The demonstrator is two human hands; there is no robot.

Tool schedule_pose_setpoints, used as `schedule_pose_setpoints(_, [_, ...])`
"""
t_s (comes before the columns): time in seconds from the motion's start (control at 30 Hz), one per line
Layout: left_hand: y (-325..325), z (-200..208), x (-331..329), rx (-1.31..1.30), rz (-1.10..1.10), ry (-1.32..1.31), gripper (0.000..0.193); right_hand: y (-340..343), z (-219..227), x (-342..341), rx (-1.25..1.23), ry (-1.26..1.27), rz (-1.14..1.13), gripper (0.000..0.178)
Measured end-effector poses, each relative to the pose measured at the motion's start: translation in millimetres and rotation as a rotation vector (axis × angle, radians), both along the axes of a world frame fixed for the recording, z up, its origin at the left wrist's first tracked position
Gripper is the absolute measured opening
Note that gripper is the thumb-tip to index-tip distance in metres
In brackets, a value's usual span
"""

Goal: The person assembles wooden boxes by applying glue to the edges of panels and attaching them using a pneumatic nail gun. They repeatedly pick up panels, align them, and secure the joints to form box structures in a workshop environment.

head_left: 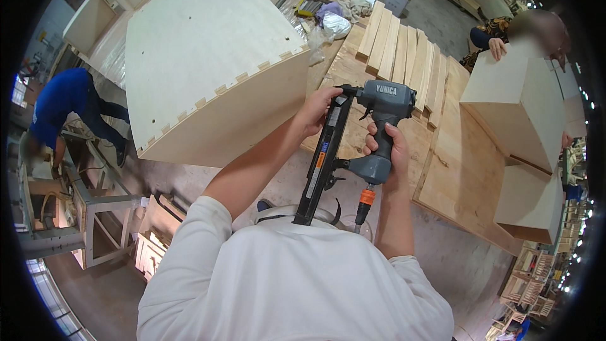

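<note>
We have the nailer (394, 104) up in front of our shirt (303, 278), between the box (218, 44) on our left and the slats (407, 50) lying on the bench (464, 164). Our right hand (388, 144) is wrapped around its grip; whether a finger bears on the trigger, we cannot tell. Our left hand (317, 111) grasps the nose end of the magazine (322, 155), which slants down toward our body. A hose coupling (367, 197) sits below the grip. We judge the step in hand to be readying or checking the nailer, not driving fasteners, since its nose touches no wood. The next move seems to call for a steady right grip and left fingers clear of the nose.
</note>
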State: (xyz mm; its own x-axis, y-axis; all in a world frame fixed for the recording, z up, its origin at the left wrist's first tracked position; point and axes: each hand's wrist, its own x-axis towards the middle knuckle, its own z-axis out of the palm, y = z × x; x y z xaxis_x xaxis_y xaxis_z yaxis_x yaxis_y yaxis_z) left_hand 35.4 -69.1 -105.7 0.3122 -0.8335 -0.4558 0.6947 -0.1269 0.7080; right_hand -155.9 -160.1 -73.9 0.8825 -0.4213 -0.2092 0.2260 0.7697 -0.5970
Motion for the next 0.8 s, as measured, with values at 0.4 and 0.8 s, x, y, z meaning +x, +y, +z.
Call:
schedule_pose_setpoints(0.4, [-2, -3, -29, 0.057, 0.141, -0.152, 0.015, 5, -2, -5, -0.038, 0.044, -0.033, 0.025])
schedule_pose_setpoints(0.8, [5, 5, -25, -0.092, 0.071, -0.076, 0.021, 5, -2, -10, -0.013, 0.025, -0.028, 0.026])
